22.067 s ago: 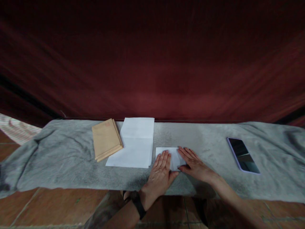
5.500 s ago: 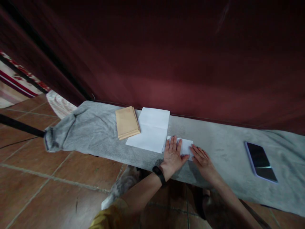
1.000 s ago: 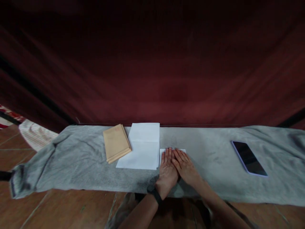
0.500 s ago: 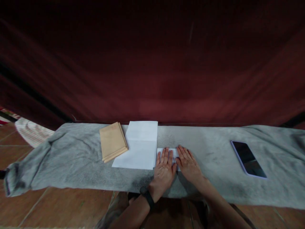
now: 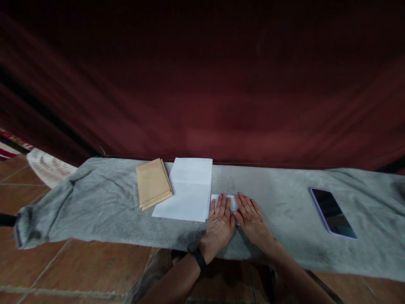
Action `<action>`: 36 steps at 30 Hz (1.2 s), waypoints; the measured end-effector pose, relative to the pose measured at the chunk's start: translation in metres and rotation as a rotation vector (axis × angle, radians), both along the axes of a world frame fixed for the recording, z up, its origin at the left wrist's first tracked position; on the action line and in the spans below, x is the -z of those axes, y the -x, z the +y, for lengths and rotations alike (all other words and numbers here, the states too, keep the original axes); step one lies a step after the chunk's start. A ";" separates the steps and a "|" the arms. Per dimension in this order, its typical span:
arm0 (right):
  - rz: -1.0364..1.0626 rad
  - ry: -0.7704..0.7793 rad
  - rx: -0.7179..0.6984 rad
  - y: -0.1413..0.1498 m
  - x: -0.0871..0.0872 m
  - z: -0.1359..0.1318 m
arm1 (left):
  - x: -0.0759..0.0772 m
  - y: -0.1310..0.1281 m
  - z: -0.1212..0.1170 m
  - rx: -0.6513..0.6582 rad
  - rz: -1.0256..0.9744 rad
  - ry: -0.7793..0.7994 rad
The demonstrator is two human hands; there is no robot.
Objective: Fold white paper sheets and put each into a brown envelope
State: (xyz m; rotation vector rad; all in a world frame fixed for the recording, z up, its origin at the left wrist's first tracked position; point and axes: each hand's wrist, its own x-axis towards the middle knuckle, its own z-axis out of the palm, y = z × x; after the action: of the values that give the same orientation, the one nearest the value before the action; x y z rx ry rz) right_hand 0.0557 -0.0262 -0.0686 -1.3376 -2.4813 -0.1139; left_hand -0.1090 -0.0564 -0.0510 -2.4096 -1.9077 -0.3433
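A folded white paper (image 5: 233,204) lies on the grey cloth (image 5: 272,190), mostly hidden under my hands. My left hand (image 5: 220,223) rests flat on it, fingers stretched out and pointing away from me. Beside it, my right hand (image 5: 253,219) presses down flat over the paper's right side, thumb close to the left hand. Immediately left of the hands are larger white sheets (image 5: 190,198) with a crease across them. Brown envelopes (image 5: 154,181) overlap the left edge of those sheets.
A phone in a purple case (image 5: 333,212) lies on the cloth to the right. Behind the cloth-covered surface hangs a dark red curtain (image 5: 202,105). Tiled floor (image 5: 88,266) shows below the front edge, and a striped cloth (image 5: 49,166) is at the far left.
The view has shifted slightly, so things on the cloth appear a little further right. Both hands stay flat on the folded paper, with the left hand's fingers slightly closer together.
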 end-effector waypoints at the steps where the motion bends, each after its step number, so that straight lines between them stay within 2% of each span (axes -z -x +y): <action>1: -0.006 -0.006 -0.004 -0.002 0.001 -0.001 | 0.000 0.000 -0.001 -0.005 -0.007 -0.002; 5: -0.016 -0.014 -0.034 -0.013 0.003 0.000 | -0.001 0.000 -0.003 -0.006 -0.038 -0.036; 11: 0.032 0.124 -0.044 -0.031 0.004 0.011 | 0.002 -0.002 -0.005 0.161 -0.100 -0.049; 18: 0.036 0.237 -0.074 -0.050 0.006 0.019 | 0.001 -0.002 -0.010 0.116 -0.063 -0.080; 22: 0.057 0.214 -0.060 -0.043 0.001 0.013 | 0.003 -0.004 -0.009 0.086 -0.057 -0.086; 28: 0.061 0.193 -0.149 -0.023 -0.003 -0.005 | 0.005 -0.003 -0.008 0.103 -0.049 -0.071; 32: 0.052 0.210 -0.131 -0.028 -0.004 -0.007 | 0.002 -0.002 -0.007 0.112 -0.050 -0.053; 36: 0.078 0.296 -0.168 -0.040 -0.014 0.000 | -0.002 0.001 -0.008 0.145 -0.051 -0.027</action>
State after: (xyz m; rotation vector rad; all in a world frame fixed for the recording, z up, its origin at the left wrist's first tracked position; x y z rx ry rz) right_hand 0.0960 -0.0260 -0.0549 -1.2048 -2.6041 0.3497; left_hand -0.1099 -0.0643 -0.0492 -2.5516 -1.7388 -0.4380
